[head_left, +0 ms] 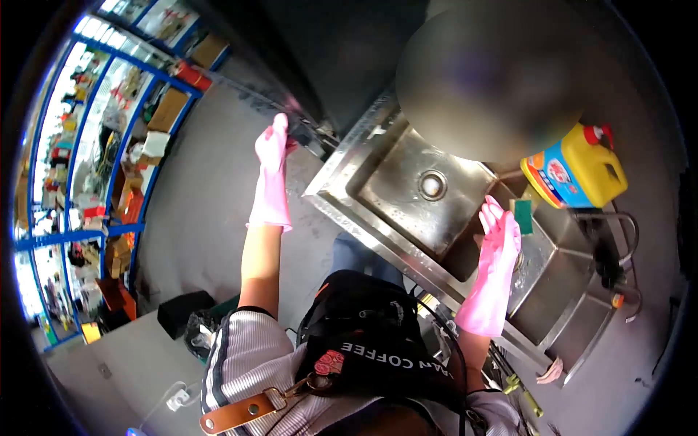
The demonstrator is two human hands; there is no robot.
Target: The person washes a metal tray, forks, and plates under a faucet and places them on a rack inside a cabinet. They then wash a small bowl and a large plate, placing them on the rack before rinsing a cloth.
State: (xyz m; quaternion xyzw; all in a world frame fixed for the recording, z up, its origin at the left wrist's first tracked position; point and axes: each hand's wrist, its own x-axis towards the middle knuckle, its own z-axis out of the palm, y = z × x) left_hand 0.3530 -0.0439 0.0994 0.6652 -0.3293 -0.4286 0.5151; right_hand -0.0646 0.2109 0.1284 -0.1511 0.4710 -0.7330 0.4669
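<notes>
My left hand (pixel 275 145), in a pink rubber glove, is raised over the floor left of the sink (pixel 400 171), close to a dark panel's lower edge. Its fingers are curled closed, and what they hold, if anything, is hidden. My right hand (pixel 499 231), also in a pink glove, is palm up over the sink's divider with its fingers stretched out and nothing in them. Just right of those fingers lies a green scouring pad (pixel 523 217). Beyond it a yellow jug (pixel 585 168) with a red cap and blue label lies tilted at the rim.
A blurred round area covers the sink's far edge. To the right are a curved metal faucet (pixel 634 232) and a smaller basin (pixel 556 294). Blue shelving (pixel 81 142) full of goods stands at left. Black bins and bags (pixel 185 312) sit at lower left.
</notes>
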